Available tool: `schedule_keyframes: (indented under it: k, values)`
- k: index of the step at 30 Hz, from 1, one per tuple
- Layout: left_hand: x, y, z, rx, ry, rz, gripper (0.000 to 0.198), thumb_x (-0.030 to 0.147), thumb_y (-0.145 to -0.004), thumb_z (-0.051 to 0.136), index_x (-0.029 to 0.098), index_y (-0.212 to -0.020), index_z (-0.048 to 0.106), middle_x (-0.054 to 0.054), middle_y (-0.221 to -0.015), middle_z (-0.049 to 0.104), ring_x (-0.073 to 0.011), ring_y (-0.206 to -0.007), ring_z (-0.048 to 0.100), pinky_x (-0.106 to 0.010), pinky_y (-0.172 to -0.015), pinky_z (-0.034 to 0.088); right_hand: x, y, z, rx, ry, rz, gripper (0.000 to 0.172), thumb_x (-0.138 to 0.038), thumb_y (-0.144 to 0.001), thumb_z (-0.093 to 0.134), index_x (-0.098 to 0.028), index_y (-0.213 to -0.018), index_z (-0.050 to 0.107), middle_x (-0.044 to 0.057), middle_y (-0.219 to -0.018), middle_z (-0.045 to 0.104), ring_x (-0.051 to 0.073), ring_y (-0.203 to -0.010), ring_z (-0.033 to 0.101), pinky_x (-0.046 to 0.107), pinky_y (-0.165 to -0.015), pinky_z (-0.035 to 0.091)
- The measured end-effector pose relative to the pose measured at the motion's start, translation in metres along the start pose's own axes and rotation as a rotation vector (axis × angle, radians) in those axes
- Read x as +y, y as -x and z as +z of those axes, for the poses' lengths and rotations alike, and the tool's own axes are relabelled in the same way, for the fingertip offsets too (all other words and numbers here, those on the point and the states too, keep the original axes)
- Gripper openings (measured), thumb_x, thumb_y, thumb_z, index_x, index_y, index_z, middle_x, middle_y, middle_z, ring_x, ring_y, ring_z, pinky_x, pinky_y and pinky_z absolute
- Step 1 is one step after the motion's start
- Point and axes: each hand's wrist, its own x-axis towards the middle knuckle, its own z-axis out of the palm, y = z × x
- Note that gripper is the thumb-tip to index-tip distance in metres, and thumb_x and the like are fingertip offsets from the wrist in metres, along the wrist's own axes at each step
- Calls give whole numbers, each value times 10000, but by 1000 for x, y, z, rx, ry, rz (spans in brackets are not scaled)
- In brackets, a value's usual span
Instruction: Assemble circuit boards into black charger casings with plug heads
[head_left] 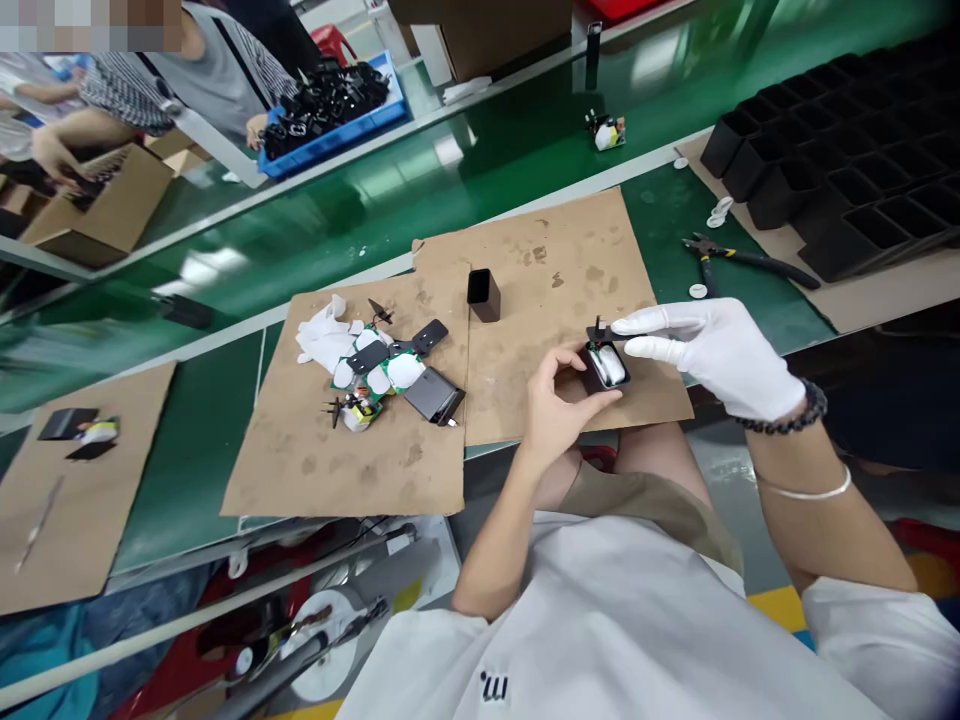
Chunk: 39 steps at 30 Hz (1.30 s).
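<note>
1. While my bare left hand (553,405) curls round a black case (593,376), thumb on the near side and fingers on the far side, my gloved right hand (724,355) pinches a black cap (602,334) between thumb and fingers, right at the case's mouth.
2. My left forearm rises from my lap side, the wrist nearly straight; my right arm comes in from the right, palm turned down and fingers pointing left.
3. Inside the case, which I hold over the near right part of the cardboard (525,400), a white-wrapped part (610,366) shows at the open top.
4. Left of my hands, another black case (486,296) stands upright on the cardboard; beyond it lies a pile of circuit boards (379,378) with white pads, beside a lying black case (433,394) and a crumpled white cloth or glove (324,332).
5. Past my right hand, pliers (766,262) lie open near rows of black cases (840,180).
6. Across the green belt (517,150), a co-worker's hand (60,165) reaches into a box (127,210).
</note>
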Motion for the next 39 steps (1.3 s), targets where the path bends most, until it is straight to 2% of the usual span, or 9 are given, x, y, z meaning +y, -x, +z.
schedule_keyframes:
  k: [3, 5, 10, 16, 21, 28, 32, 35, 39]
  values:
    - [-5, 7, 13, 145, -148, 106, 478, 345, -700, 891, 230, -921, 483, -100, -1196, 687, -244, -1157, 673, -396, -980, 534, -8, 21, 17, 275, 398, -175, 140, -251, -838, 769, -249, -971, 813, 43, -1013, 797, 259, -964, 755, 407, -918, 620]
    - [-9, 11, 18, 196, -203, 161, 475, 308, -724, 872, 234, -999, 493, -103, -1218, 679, -247, -1167, 674, -408, -993, 540, -7, 33, 32, 391, 634, -258, 138, -241, -876, 728, -240, -990, 806, 58, -1013, 792, 251, -932, 746, 385, -845, 611]
    - [-19, 21, 20, 233, -330, 330, 494, 302, -822, 786, 239, -1225, 508, -104, -1239, 664, -255, -1193, 667, -435, -1020, 548, -1, 48, 58, 529, 849, -268, 123, -274, -904, 699, -199, -944, 788, 64, -927, 775, 228, -852, 713, 333, -727, 554]
    - [-20, 28, 16, 245, -395, 377, 590, 326, -876, 746, 258, -1396, 476, -121, -1305, 668, -262, -1212, 663, -444, -1040, 550, 0, 52, 69, 497, 870, -286, 85, -244, -880, 692, -207, -875, 769, 78, -909, 726, 236, -863, 675, 336, -709, 545]
    - [-10, 25, 14, 236, -441, 357, 490, 335, -871, 739, 256, -1323, 568, -104, -1215, 705, -254, -1113, 687, -418, -970, 571, 3, 47, 65, 386, 856, -296, 95, -232, -877, 686, -232, -920, 770, 92, -971, 740, 262, -916, 703, 374, -731, 589]
    - [-17, 25, 14, 323, -484, 420, 478, 266, -770, 817, 238, -1186, 582, -74, -1100, 696, -237, -1012, 694, -380, -861, 584, 13, 41, 56, 177, 379, -282, 248, -219, -901, 687, -220, -1146, 727, 56, -1160, 775, 216, -1046, 755, 343, -956, 628]
    - [-20, 27, 15, 347, -488, 430, 469, 307, -768, 836, 231, -1148, 572, -74, -1083, 681, -229, -992, 697, -367, -834, 584, 20, 45, 67, 259, 435, -332, 297, -211, -871, 729, -205, -1167, 715, 89, -1225, 754, 232, -1065, 757, 336, -923, 642]
    - [-21, 28, 14, 346, -469, 440, 417, 337, -811, 800, 224, -1139, 568, -82, -1068, 686, -230, -1004, 698, -372, -841, 584, 23, 48, 78, 377, 588, -377, 231, -214, -880, 714, -198, -1110, 723, 136, -1319, 702, 266, -1090, 750, 359, -870, 657]
    - [-24, 29, 13, 307, -439, 388, 316, 302, -883, 697, 225, -1150, 547, -107, -1120, 695, -238, -1056, 699, -394, -878, 583, 24, 49, 85, 440, 743, -446, 200, -192, -906, 689, -247, -1094, 724, 79, -1184, 768, 239, -1003, 775, 333, -803, 664]
